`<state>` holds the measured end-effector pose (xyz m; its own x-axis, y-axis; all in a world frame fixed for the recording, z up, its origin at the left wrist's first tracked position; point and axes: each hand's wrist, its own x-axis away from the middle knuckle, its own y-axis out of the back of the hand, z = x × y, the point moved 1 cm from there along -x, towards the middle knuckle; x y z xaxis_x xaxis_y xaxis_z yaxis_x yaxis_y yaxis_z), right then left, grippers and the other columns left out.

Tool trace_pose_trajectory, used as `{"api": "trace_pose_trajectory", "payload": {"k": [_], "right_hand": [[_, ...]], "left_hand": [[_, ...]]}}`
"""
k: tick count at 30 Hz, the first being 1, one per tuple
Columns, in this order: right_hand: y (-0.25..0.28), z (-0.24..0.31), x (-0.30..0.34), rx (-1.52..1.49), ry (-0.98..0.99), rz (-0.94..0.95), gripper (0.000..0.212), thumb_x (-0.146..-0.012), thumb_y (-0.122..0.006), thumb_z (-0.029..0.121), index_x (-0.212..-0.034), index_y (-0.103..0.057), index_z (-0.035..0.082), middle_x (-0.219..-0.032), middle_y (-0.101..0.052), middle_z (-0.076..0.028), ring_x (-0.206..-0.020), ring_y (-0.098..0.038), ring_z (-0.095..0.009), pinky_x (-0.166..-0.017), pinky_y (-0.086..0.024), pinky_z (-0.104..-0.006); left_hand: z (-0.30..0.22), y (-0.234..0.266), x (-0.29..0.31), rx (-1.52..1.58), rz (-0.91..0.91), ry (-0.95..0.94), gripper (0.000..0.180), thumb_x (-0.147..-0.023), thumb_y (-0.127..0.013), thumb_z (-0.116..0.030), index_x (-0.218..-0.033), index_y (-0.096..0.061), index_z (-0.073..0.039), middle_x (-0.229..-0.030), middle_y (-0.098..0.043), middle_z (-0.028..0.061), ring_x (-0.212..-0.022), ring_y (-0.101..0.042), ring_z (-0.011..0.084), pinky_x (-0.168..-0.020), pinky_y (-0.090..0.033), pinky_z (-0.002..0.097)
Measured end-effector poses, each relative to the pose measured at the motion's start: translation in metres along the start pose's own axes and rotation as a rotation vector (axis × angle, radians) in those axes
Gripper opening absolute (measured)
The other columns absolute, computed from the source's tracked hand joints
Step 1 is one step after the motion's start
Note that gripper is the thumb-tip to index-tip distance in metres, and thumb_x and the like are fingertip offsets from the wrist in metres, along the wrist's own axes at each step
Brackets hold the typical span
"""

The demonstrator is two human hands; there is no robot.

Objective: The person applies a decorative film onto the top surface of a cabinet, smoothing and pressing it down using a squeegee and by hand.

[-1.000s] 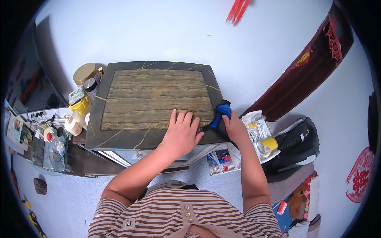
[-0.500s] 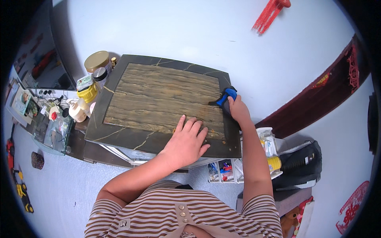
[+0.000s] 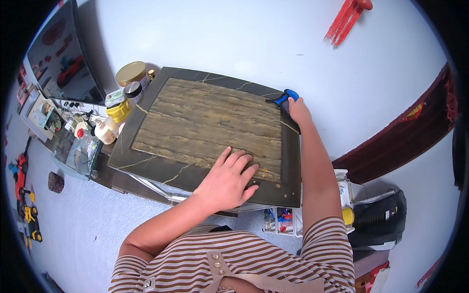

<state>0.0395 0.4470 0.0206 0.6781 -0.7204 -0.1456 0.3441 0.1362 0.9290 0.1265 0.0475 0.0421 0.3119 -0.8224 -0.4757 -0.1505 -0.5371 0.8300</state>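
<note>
A: What is the nearer hand doing?
B: The left hand [image 3: 228,179] is lying flat, fingers spread, pressing on the near edge of the wood-grain tabletop [image 3: 210,124], gripping nothing.

A: And the other one?
B: The right hand [image 3: 298,111] is reaching to the far right corner, fingers curled tight around a blue-handled tool [image 3: 283,98], which is resting on the table's dark border there.

A: What is sitting around it?
B: Along the left edge a yellow-lidded jar [image 3: 118,111] and a gold-lidded tin [image 3: 131,74] are standing; a clear organiser box [image 3: 281,219] is sitting below the near right corner; farther off, a red tassel [image 3: 344,19] is hanging on the wall.
</note>
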Motion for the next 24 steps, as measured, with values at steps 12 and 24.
{"api": "trace_pose_trajectory", "payload": {"k": [12,24], "right_hand": [[-0.005,-0.017,0.024,-0.101,0.038,-0.063,0.065,-0.109,-0.042,0.053,-0.127,-0.052,-0.009,-0.122,-0.065,-0.04,-0.117,-0.063,-0.055,-0.102,-0.049,-0.059],[0.022,-0.027,0.149,-0.032,0.048,-0.005,0.061,-0.109,-0.042,0.051,-0.125,-0.048,-0.007,-0.111,-0.068,-0.04,-0.106,-0.065,-0.058,-0.095,-0.05,-0.0638]], "left_hand": [[0.001,-0.003,0.003,0.009,-0.049,-0.021,0.046,-0.09,-0.074,-0.034,-0.126,-0.068,-0.007,-0.131,-0.061,0.014,-0.133,-0.054,0.033,-0.121,-0.037,0.0559],[0.006,-0.009,0.008,-0.038,-0.038,-0.029,0.047,-0.095,-0.069,-0.037,-0.13,-0.067,-0.006,-0.135,-0.06,0.0161,-0.136,-0.051,0.0347,-0.123,-0.034,0.0533]]}}
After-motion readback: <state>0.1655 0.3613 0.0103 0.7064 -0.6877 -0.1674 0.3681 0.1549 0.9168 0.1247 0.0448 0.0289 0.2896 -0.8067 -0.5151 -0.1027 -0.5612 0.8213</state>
